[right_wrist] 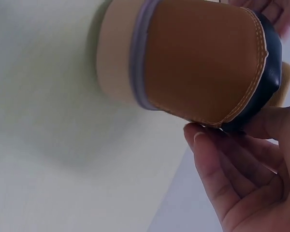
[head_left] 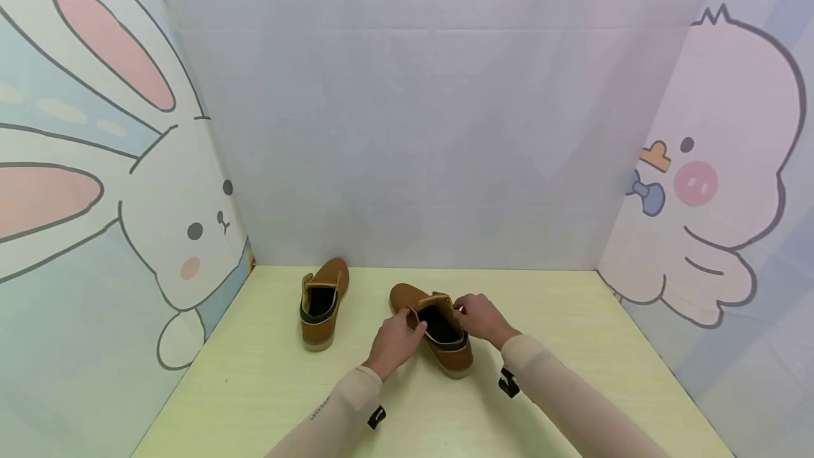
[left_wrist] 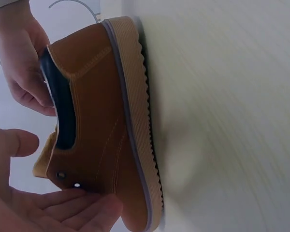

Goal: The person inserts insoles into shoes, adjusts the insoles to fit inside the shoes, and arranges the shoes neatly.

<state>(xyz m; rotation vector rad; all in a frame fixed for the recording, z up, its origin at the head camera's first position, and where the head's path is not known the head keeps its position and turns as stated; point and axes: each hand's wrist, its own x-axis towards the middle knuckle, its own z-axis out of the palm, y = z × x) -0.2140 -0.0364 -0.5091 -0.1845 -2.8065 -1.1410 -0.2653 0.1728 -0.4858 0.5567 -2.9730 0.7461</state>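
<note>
A brown low lace-up shoe (head_left: 454, 357) with a dark collar lining and pale ridged sole stands on the table, toe pointing away to the left. No lace shows in its eyelets. My left hand (head_left: 391, 346) is at its left side; in the left wrist view the nearly straight fingers (left_wrist: 82, 210) touch the upper by the eyelets, the thumb apart from the collar. On the opposite side my right hand (head_left: 486, 318) pinches the shoe's edge, thumb at the opening and fingers (right_wrist: 210, 164) against the outside. The tan tongue (left_wrist: 44, 159) sticks up between the hands.
A matching brown shoe (head_left: 318, 332) stands farther left on the pale yellow-green table (head_left: 267, 387), toe toward the back. A plain grey-white curtain (head_left: 420, 126) hangs behind the table. Printed side panels show a rabbit (head_left: 172, 232) at left and a chick (head_left: 725, 119) at right.
</note>
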